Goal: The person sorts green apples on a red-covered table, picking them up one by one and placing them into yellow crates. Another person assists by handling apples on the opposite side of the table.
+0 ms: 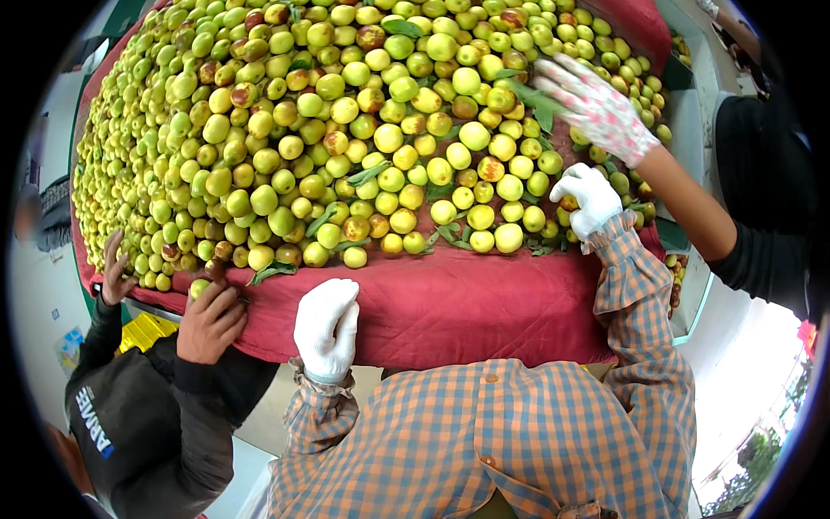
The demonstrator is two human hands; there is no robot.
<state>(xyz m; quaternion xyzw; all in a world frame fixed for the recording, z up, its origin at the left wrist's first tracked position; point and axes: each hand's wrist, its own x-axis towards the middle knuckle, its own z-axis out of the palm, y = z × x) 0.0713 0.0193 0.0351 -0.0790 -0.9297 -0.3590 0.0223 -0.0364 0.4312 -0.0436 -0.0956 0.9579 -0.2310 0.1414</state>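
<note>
My left hand [327, 331], in a white knit glove, is over the padded red cloth [441, 305] at the table's front edge. Its fingers are folded together and no fruit shows in it. To the right, my right hand [589, 200], also white-gloved, curls down at the edge of the fruit. A reddish jujube [569, 203] lies at its fingertips; whether they grip it is hidden. Before me spreads a large heap of green-yellow jujubes [337, 110], some with red-brown patches. Loose green leaves [454, 237] lie among the nearest ones.
At the left, a co-worker's hand [211, 321] holds a green jujube [199, 288]; their other hand [115, 269] touches the heap's edge. From the right, another person's flower-patterned glove [593, 107] reaches across the fruit, close to my right hand. A yellow crate [148, 331] stands below the table.
</note>
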